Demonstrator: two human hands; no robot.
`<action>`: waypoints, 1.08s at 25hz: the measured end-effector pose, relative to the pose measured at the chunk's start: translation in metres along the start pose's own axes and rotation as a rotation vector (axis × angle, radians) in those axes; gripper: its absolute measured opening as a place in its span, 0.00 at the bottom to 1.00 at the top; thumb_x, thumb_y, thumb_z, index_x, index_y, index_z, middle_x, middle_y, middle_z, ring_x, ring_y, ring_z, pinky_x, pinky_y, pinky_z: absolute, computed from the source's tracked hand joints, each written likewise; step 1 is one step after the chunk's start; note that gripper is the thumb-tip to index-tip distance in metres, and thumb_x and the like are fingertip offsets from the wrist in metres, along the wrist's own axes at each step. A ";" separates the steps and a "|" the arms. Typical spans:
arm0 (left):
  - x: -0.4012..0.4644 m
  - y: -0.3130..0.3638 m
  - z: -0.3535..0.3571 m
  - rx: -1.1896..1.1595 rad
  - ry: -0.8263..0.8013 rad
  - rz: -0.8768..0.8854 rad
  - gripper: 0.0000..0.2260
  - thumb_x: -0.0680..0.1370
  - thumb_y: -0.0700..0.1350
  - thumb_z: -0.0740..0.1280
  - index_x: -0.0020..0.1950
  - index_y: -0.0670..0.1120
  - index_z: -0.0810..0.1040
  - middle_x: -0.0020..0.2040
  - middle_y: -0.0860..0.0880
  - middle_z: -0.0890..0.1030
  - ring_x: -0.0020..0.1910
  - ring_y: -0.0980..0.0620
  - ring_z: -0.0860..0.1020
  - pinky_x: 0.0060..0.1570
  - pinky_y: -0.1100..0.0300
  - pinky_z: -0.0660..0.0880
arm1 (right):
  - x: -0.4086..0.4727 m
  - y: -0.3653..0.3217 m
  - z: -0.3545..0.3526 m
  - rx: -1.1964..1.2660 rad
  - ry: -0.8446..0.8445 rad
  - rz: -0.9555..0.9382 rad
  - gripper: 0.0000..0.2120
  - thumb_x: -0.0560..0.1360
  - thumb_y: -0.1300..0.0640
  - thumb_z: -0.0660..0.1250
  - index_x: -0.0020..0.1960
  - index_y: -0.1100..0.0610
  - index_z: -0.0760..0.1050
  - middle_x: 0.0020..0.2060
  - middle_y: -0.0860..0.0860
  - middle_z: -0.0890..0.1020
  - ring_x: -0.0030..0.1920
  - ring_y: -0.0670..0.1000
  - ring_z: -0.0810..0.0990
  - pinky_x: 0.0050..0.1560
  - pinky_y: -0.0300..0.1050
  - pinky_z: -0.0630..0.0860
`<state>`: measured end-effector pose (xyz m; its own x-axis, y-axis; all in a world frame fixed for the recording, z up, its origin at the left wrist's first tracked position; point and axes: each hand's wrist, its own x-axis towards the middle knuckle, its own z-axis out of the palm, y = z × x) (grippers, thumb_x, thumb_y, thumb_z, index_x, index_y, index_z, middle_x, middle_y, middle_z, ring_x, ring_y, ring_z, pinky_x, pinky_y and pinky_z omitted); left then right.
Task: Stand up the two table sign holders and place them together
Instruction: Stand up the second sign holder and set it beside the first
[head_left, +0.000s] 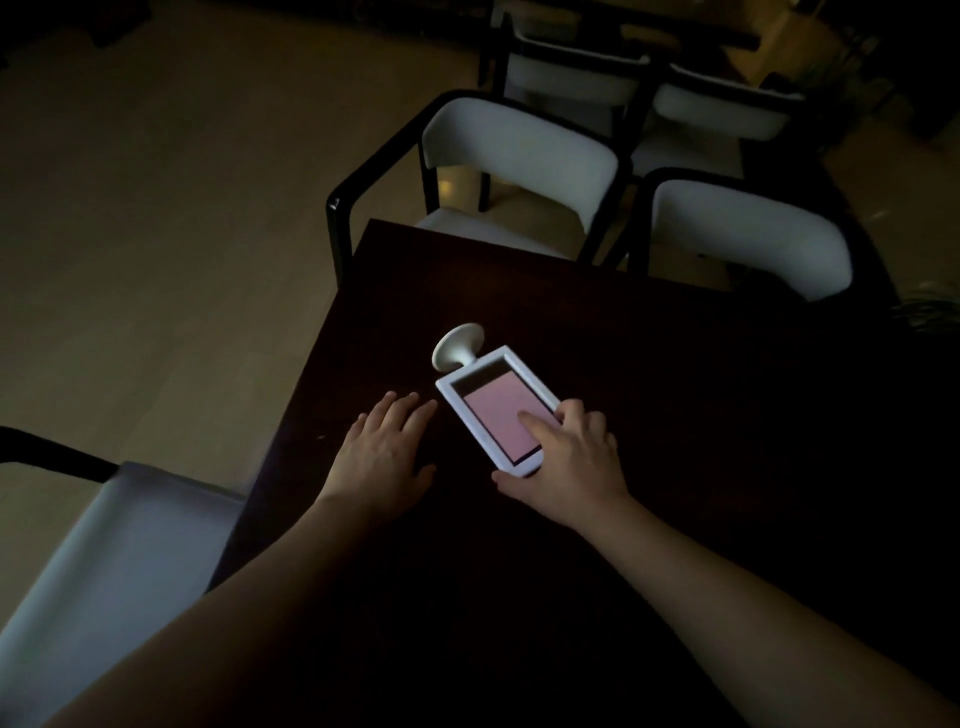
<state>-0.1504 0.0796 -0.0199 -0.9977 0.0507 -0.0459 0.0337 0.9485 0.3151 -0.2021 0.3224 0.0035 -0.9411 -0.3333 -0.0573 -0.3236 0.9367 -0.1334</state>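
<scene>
One white-framed table sign holder with a pink insert and a round trumpet-shaped foot (497, 410) lies flat on the dark wooden surface (675, 364). Right hand (563, 460) grips its near end: thumb under the corner, index finger pressed on the insert. Left hand (384, 449) rests flat and relaxed, holding nothing, just beside the frame on its left. Long axis runs diagonally away from the right hand, foot at the far-left end. Right hand is nearer, so it would likely pivot it upright. Second holder not visible.
</scene>
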 end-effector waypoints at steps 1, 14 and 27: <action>0.001 0.002 0.000 0.005 0.005 0.020 0.39 0.74 0.56 0.70 0.80 0.52 0.54 0.79 0.47 0.59 0.79 0.44 0.51 0.74 0.41 0.58 | -0.007 -0.002 -0.007 -0.002 0.004 -0.007 0.44 0.59 0.23 0.60 0.70 0.43 0.67 0.59 0.52 0.65 0.55 0.56 0.66 0.52 0.52 0.68; -0.010 0.034 -0.006 -0.364 0.239 0.295 0.19 0.75 0.37 0.71 0.66 0.44 0.77 0.60 0.43 0.81 0.54 0.42 0.79 0.46 0.48 0.78 | -0.028 -0.046 -0.080 -0.008 0.246 -0.049 0.37 0.61 0.20 0.59 0.50 0.50 0.78 0.49 0.50 0.71 0.48 0.54 0.69 0.45 0.50 0.67; 0.015 0.017 -0.024 -0.755 0.306 -0.054 0.12 0.74 0.47 0.63 0.55 0.58 0.78 0.45 0.61 0.84 0.46 0.64 0.81 0.43 0.68 0.75 | 0.006 -0.045 -0.075 0.170 0.207 -0.290 0.37 0.72 0.36 0.65 0.76 0.50 0.60 0.72 0.55 0.67 0.75 0.60 0.59 0.69 0.63 0.67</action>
<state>-0.1667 0.0890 0.0077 -0.9724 -0.1807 0.1474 0.0448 0.4754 0.8786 -0.2002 0.2860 0.0829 -0.8185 -0.5367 0.2049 -0.5744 0.7700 -0.2778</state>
